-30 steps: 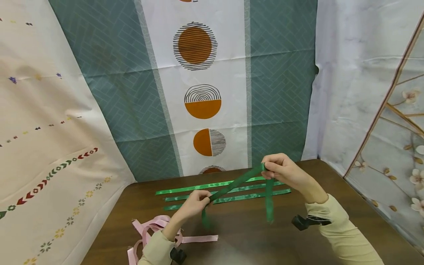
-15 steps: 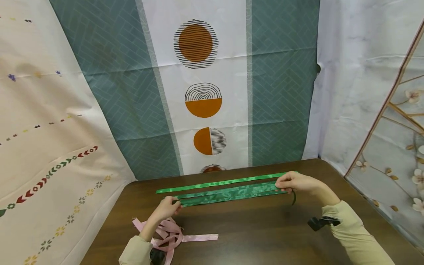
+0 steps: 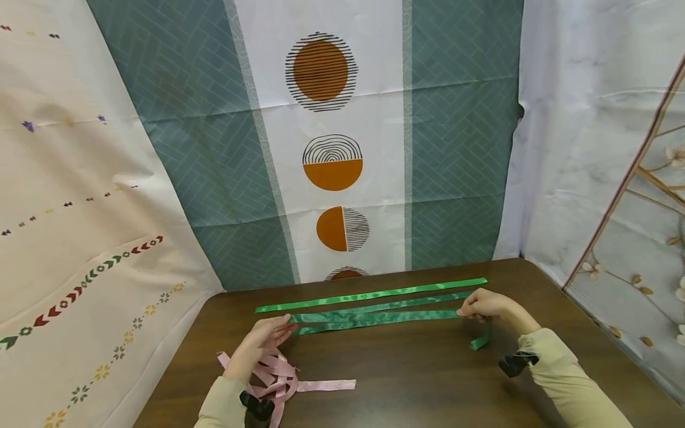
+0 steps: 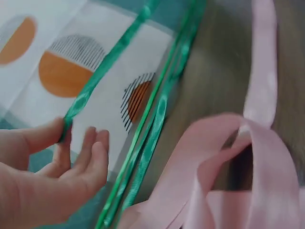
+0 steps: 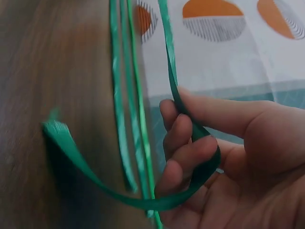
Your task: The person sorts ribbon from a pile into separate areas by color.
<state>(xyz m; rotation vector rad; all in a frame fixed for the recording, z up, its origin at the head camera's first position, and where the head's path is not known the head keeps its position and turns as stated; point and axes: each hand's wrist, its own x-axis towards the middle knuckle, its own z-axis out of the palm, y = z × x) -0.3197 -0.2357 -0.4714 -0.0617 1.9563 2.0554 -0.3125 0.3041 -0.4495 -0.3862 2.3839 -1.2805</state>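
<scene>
A dark green satin ribbon (image 3: pixel 441 314) is stretched taut between my two hands. My left hand (image 3: pixel 262 337) pinches its left end between thumb and forefinger, the other fingers spread, as the left wrist view shows. Thumb and fingertips of my right hand (image 3: pixel 492 305) pinch it near the other end. From there a loose tail (image 5: pixel 128 202) curves below the right fingers and hangs over the table. Beyond the held ribbon lie a bright green ribbon (image 3: pixel 374 295) and two darker green ribbons, side by side; the held one partly covers the darker ones in the head view.
A tangled pink ribbon (image 3: pixel 326 386) lies on the brown table (image 3: pixel 407 380) under and beside my left forearm, one end stretched out to the right. Patterned cloth (image 3: pixel 455 137) hangs behind the table's far edge and at both sides.
My hands have moved apart and my right hand has come down, so the slanting ribbon is now nearly level and taut. Over the last half second, the ribbon has shifted slightly toward me.
</scene>
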